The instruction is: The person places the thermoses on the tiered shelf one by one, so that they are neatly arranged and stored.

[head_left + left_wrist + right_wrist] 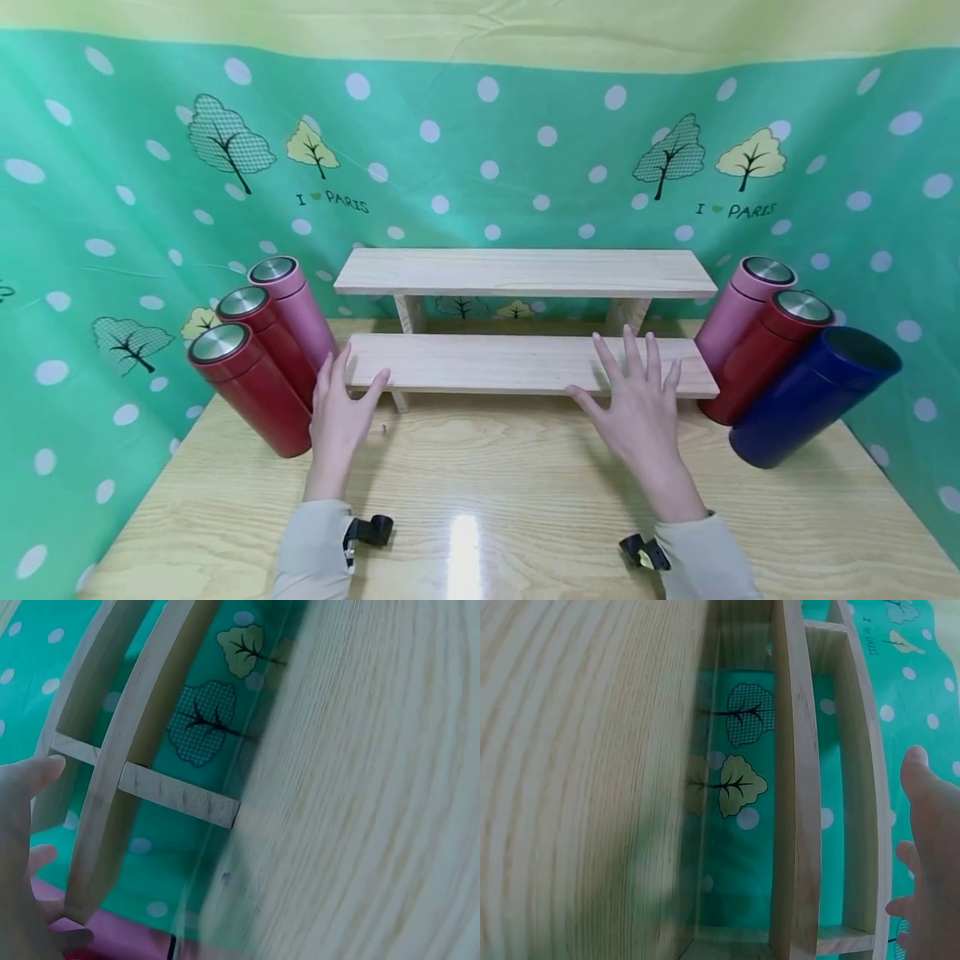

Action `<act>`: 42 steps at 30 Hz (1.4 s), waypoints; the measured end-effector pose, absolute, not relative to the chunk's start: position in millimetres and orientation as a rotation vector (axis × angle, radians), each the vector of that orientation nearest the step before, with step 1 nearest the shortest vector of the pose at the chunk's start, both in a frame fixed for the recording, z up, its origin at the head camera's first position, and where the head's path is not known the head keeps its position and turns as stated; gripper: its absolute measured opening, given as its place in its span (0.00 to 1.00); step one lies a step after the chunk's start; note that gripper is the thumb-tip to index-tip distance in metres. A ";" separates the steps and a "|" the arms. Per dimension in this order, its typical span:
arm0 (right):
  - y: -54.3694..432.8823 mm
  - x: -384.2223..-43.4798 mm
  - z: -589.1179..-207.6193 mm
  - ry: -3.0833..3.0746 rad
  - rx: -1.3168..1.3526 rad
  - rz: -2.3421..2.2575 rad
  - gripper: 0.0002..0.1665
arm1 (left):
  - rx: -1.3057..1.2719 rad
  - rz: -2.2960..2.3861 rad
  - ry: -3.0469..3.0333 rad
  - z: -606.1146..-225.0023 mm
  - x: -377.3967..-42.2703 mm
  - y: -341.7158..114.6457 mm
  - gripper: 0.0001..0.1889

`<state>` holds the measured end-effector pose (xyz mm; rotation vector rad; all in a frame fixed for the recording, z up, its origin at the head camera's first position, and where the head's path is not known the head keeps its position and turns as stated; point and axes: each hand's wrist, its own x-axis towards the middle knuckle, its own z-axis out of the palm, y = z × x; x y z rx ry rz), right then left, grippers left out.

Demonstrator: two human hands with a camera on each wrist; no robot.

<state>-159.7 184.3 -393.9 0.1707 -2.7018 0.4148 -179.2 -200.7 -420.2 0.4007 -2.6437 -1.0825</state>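
A two-tier pale wooden shelf has a lower board [480,363] in front and a higher upper board [517,271] behind. My left hand [341,421] is at the lower board's left end, fingers and thumb spread; whether it touches the wood I cannot tell. In the left wrist view, its fingers [41,776] are beside the board ends. Over the right part of the lower board, my right hand [641,412] is spread wide with nothing in it. The right wrist view shows its thumb [916,766] extended beside the boards.
Left of the shelf stand a pink thermos [300,304] and two red thermoses, the nearer red thermos [258,396] in front. At the right are a pink thermos [738,304], a red thermos [772,354] and a blue thermos [806,400]. A green patterned cloth [517,158] hangs behind the wooden table [487,475].
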 end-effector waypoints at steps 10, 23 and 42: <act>184.7 -158.9 -393.2 -2.681 0.176 0.416 0.51 | 0.385 -1.471 -2.439 -429.1 -179.3 -207.5 0.40; 186.2 -157.1 -392.1 -2.677 0.167 0.437 0.50 | 0.384 -1.725 -2.259 -433.9 -182.1 -213.8 0.33; 205.7 -128.3 -376.2 -2.469 0.200 0.641 0.45 | 0.398 -1.759 -2.249 -433.2 -181.9 -213.1 0.34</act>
